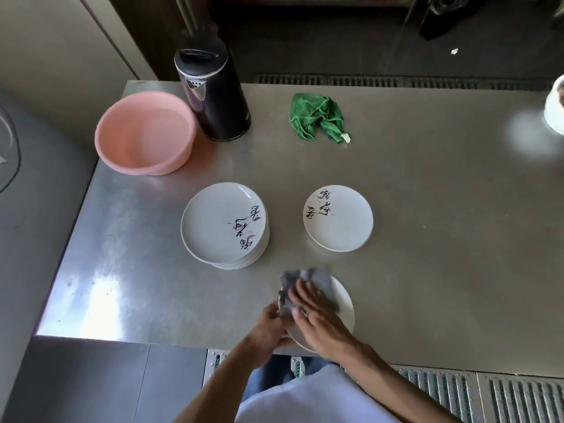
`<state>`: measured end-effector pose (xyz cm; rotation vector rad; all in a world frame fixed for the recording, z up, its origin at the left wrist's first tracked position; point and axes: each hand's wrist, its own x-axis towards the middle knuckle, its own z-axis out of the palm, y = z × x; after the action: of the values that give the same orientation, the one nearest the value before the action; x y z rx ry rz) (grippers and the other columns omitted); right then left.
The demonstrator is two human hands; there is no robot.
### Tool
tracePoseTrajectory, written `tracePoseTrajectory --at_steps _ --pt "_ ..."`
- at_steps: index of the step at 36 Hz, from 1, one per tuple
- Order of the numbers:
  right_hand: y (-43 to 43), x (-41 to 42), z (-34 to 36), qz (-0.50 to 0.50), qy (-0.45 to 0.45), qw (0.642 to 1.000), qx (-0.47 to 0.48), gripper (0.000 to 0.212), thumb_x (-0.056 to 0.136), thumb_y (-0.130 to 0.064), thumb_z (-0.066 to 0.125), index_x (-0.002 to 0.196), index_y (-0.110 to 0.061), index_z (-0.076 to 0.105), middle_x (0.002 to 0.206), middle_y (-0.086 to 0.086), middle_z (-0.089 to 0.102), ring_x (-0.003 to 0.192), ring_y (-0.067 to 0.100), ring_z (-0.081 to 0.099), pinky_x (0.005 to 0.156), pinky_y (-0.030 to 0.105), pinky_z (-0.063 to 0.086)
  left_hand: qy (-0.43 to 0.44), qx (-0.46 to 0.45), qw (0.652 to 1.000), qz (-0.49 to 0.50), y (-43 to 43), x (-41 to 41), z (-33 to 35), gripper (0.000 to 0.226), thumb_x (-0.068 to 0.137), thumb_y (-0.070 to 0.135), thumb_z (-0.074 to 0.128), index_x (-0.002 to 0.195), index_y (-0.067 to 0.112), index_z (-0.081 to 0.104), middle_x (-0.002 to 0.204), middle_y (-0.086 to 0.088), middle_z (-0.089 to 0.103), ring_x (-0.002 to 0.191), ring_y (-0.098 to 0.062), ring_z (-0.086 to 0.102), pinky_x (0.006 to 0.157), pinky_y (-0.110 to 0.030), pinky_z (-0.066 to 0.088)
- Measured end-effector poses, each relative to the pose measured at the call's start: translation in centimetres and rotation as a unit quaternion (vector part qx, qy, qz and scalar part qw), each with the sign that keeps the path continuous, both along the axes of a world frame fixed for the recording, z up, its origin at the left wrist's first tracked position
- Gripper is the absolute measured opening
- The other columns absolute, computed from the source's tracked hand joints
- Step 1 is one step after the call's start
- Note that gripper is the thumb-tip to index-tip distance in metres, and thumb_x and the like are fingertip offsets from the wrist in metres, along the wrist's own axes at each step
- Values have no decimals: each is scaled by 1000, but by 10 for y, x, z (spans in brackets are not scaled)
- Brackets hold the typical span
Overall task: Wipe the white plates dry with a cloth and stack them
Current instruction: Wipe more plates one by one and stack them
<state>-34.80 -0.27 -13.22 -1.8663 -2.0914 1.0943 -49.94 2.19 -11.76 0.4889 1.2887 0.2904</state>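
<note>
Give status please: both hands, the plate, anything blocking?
Left hand grips plate by rim. Right hand presses grey cloth flat on plate. Tall stack left, short stack right; nothing between them and plate.

Soft, even light falls on the steel table (pixel 427 239), which throws back a white glare patch near its front left corner and a hazy bloom at the far right beside a washed-out white bowl (pixel 554 105), while the floor (pixel 335 50) beyond lies dim and shadows are faint. The wide lens bows the table's edges toward the frame's borders, and the right hand (pixel 317 319) and grey cloth (pixel 308 279) on the plate (pixel 346 303) are smeared by motion blur.
</note>
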Motion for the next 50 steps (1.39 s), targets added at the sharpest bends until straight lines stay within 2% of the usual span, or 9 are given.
tracePoseTrajectory --at_steps 8,12,19,25,30,35,40,46,50 --pt "24 11 -2 -113 -48 992 -40 57 109 -37 22 156 -5 22 166 9 13 154 14 4 110 10 -21 21 -8 984 178 -7 10 -9 38 92 -13 44 115 7 65 98 -19 75 84 -32 74 66 -40 61" --pt "15 11 4 -102 5 993 -60 56 109 -38 26 158 -12 21 166 6 10 154 11 2 120 18 -9 43 11 982 186 -2 6 -7 18 95 3 54 104 10 67 90 -13 73 80 -23 69 59 -32 57" --pt "-2 -3 17 -6 144 987 -73 49 109 -36 29 157 -30 21 163 -14 -1 149 -4 -12 117 12 -9 -16 38 997 66 -1 -12 -9 46 81 18 64 127 16 65 116 -15 75 108 -35 71 84 -51 61" --pt "24 3 2 -25 -97 994 -45 57 107 -37 4 159 -16 14 164 19 -2 154 32 -3 125 38 -3 -21 20 999 42 -6 -12 -13 53 73 5 62 125 13 63 114 -16 75 100 -34 74 77 -41 61" --pt "19 -18 -1 41 17 999 -26 54 108 -41 21 159 -24 15 166 4 -1 154 20 -6 122 26 -11 -15 34 999 38 2 -6 -7 38 75 6 57 109 13 73 105 -18 77 94 -30 76 74 -39 61" --pt "35 -5 -2 -16 -68 996 -61 54 108 -33 9 159 -15 17 167 13 6 154 28 -5 123 33 -10 -10 36 998 45 4 -11 -9 49 70 5 62 117 15 70 110 -19 75 98 -35 75 77 -44 61" --pt "26 -12 10 30 116 988 -95 48 109 -40 26 155 -27 31 166 -6 8 152 3 -1 117 14 -7 11 32 999 31 3 -10 -6 42 76 13 62 117 10 70 109 -16 77 102 -33 74 81 -48 62" --pt "34 -8 5 -79 -33 994 -74 54 108 -43 23 157 -20 29 167 6 6 154 16 4 124 27 -1 30 13 987 159 2 -1 -4 39 83 -8 56 117 7 66 106 -22 74 89 -33 70 68 -44 61" --pt "30 -8 4 -143 -17 985 -100 57 108 -44 19 158 -17 25 167 9 3 154 15 0 121 26 -6 53 20 982 178 7 -1 1 30 91 -11 50 109 10 61 103 -18 69 91 -30 64 71 -43 58"
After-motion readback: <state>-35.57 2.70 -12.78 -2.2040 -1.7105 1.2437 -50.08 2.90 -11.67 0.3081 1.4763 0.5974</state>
